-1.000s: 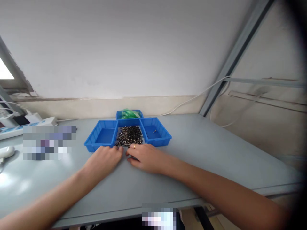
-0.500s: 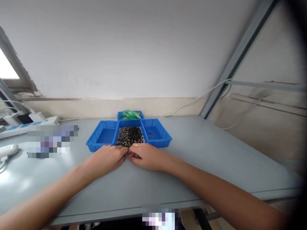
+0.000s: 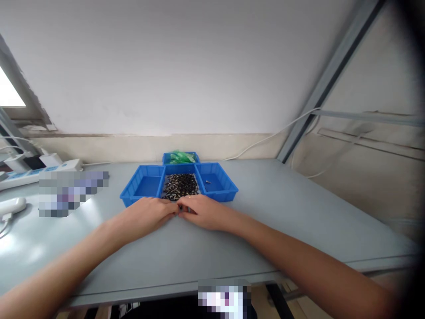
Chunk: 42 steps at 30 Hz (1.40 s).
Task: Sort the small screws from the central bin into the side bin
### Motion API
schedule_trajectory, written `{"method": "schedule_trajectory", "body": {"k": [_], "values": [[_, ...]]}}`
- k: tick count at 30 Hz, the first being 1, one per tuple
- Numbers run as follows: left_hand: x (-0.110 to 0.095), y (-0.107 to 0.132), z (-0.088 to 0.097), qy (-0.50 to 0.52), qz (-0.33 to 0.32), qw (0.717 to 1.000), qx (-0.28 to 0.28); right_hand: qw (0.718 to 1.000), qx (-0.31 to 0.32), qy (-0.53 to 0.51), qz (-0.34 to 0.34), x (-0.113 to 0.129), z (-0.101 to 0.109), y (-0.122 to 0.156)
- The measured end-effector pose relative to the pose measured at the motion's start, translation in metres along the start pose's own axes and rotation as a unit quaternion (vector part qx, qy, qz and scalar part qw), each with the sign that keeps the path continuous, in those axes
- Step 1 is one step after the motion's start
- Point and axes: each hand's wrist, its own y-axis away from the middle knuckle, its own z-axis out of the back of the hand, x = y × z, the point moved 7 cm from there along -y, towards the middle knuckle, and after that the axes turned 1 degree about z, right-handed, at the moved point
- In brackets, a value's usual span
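Both my hands rest on the grey table just in front of a row of blue trays. My left hand and my right hand meet fingertip to fingertip, the fingers pinched together over something small that I cannot make out. A ring shows on my right hand. Right behind the fingertips stands the middle blue tray, filled with several small dark parts. The left blue tray looks bare. The right blue tray holds one small part.
A fourth blue tray with green items stands behind the middle one. A white power strip and a white object lie at the far left. A white cable runs along the wall to a slanted grey metal post.
My two hands have drawn together and slid slightly toward the trays; their fingertips now touch. The view has shifted a little.
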Motion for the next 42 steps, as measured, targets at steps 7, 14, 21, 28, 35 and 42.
{"method": "schedule_trajectory", "body": {"k": [7,14,21,28,35,42], "values": [[-0.001,0.000,-0.001,0.009,0.011,1.000,0.001,0.998,0.002,0.048,0.028,0.002,-0.004,-0.002],[0.002,-0.001,-0.002,-0.017,0.033,0.999,-0.017,0.998,0.001,0.057,0.018,0.002,-0.001,0.000],[-0.003,-0.002,-0.006,-0.008,0.022,1.000,-0.003,0.997,0.004,0.065,0.032,0.003,0.000,0.002],[-0.003,-0.003,-0.010,0.002,0.015,1.000,-0.001,0.996,0.012,0.071,0.044,0.004,0.000,0.002],[-0.004,-0.004,-0.011,-0.004,0.004,1.000,-0.015,0.995,0.010,0.085,0.045,0.003,-0.001,0.002],[-0.008,-0.005,-0.010,-0.028,-0.009,0.999,-0.015,0.996,0.009,0.086,0.031,0.004,0.000,0.003]]}}
